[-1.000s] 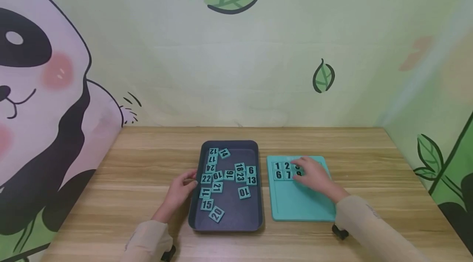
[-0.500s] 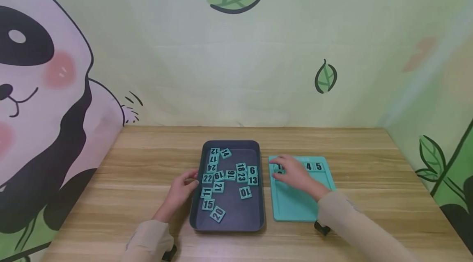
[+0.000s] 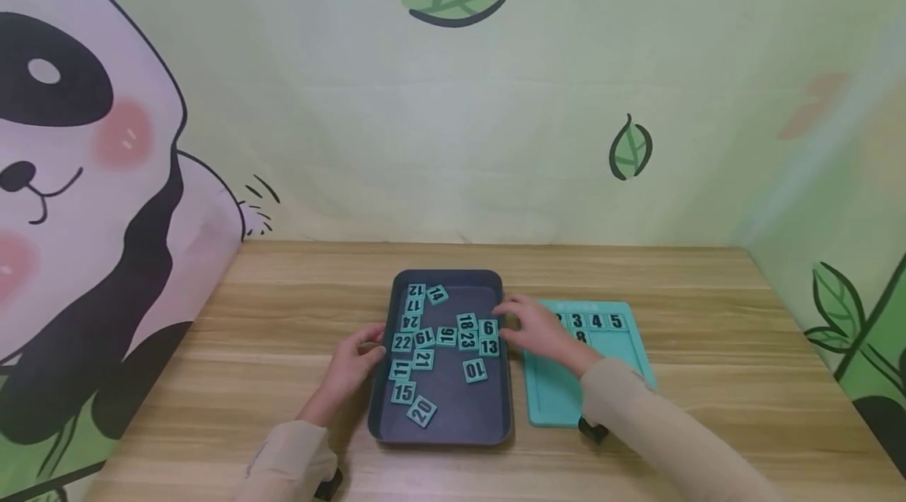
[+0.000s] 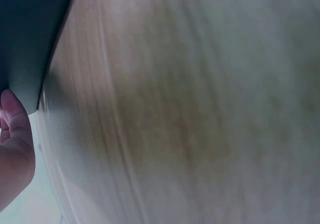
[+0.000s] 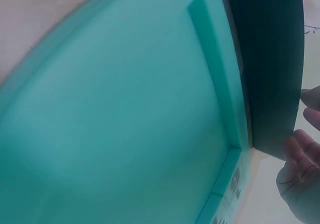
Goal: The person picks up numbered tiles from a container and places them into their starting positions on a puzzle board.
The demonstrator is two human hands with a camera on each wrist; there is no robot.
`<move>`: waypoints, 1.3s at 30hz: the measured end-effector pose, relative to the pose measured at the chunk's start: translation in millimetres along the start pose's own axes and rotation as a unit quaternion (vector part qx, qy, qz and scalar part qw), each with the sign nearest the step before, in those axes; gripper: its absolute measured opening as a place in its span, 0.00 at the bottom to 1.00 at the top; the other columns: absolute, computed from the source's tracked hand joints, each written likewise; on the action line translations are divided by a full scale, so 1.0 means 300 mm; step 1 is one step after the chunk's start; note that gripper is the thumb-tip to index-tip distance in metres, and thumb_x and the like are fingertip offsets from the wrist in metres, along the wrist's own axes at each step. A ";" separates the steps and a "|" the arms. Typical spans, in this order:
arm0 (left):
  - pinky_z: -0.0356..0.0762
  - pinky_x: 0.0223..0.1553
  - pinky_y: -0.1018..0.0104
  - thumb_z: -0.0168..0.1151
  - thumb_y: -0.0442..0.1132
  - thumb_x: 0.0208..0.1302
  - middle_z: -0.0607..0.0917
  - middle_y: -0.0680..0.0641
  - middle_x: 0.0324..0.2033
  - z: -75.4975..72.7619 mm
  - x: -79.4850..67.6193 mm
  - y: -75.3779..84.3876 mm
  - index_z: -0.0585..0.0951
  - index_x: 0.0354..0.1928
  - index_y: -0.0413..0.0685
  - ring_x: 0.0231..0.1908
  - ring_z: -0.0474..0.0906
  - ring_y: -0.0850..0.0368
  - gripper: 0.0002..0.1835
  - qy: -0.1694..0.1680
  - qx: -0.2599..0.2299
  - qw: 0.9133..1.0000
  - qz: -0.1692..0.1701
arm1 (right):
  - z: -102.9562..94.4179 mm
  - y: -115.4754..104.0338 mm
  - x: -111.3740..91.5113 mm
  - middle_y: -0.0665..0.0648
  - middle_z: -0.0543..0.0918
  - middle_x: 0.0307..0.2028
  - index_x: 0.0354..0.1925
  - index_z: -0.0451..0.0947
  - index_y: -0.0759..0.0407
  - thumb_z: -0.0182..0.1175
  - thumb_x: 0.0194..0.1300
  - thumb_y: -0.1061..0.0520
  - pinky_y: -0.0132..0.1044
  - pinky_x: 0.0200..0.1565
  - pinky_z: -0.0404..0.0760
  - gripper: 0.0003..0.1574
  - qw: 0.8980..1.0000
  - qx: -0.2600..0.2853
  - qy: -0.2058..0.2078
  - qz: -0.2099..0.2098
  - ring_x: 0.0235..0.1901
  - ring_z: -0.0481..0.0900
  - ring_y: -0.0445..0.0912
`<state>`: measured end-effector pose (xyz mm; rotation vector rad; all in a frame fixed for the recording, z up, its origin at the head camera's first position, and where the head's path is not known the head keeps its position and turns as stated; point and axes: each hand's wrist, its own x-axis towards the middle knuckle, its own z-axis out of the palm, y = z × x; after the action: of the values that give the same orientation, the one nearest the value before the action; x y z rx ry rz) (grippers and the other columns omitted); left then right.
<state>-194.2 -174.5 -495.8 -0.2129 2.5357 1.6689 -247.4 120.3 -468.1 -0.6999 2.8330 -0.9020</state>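
Note:
In the head view a dark tray (image 3: 460, 419) holds several loose teal number tiles. My left hand (image 3: 350, 364) rests at its left side; in the left wrist view the thumb (image 4: 12, 104) lies against the tray's outer wall (image 4: 30, 39). My right hand (image 3: 539, 333) reaches over the tray's right rim, beside tile 6 (image 3: 487, 328) and tile 13 (image 3: 489, 347), with fingers parted and nothing seen between them. Below its wrist lies a teal number board (image 3: 580, 396), with tiles 3, 4, 5 and 8 showing; the hand covers others.
Tile 10 (image 3: 475, 370) lies apart in the tray; tile 20 (image 3: 421, 411) sits near its front. Most other tiles crowd the left wall. Wooden table (image 3: 715, 376) surrounds tray and board. A printed backdrop (image 3: 340, 132) stands behind.
My right hand has moved left, from the board's upper tiles to the tray's right rim, uncovering tiles 3, 4, 5 and 8. My left hand stays put. The head view has shifted slightly.

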 end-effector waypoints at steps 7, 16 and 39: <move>0.76 0.45 0.59 0.50 0.32 0.59 0.74 0.41 0.50 0.004 -0.003 0.004 0.69 0.57 0.44 0.50 0.72 0.45 0.21 0.000 -0.004 1.000 -0.004 | 0.015 -0.034 0.025 0.56 0.74 0.49 0.47 0.76 0.55 0.59 0.54 0.56 0.44 0.48 0.74 0.19 0.999 -0.033 -0.033 -0.014 0.49 0.72 0.49; 0.76 0.44 0.59 0.50 0.32 0.59 0.74 0.41 0.50 0.011 -0.003 0.003 0.69 0.57 0.45 0.49 0.73 0.45 0.21 0.001 -0.002 1.000 -0.006 | 0.044 -0.041 0.043 0.57 0.72 0.49 0.50 0.74 0.54 0.59 0.55 0.52 0.43 0.47 0.74 0.22 0.995 -0.060 -0.073 0.010 0.47 0.72 0.49; 0.75 0.46 0.57 0.49 0.34 0.60 0.74 0.43 0.50 0.005 -0.004 0.001 0.70 0.57 0.47 0.50 0.72 0.46 0.20 0.008 0.007 1.000 -0.009 | 0.047 -0.102 0.032 0.58 0.75 0.51 0.56 0.68 0.55 0.57 0.54 0.54 0.43 0.44 0.77 0.29 0.977 -0.154 -0.140 0.038 0.47 0.74 0.49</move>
<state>-193.1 -173.0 -495.7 -0.2482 2.5469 1.6499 -240.7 86.5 -461.8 -0.6811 2.7436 -0.3214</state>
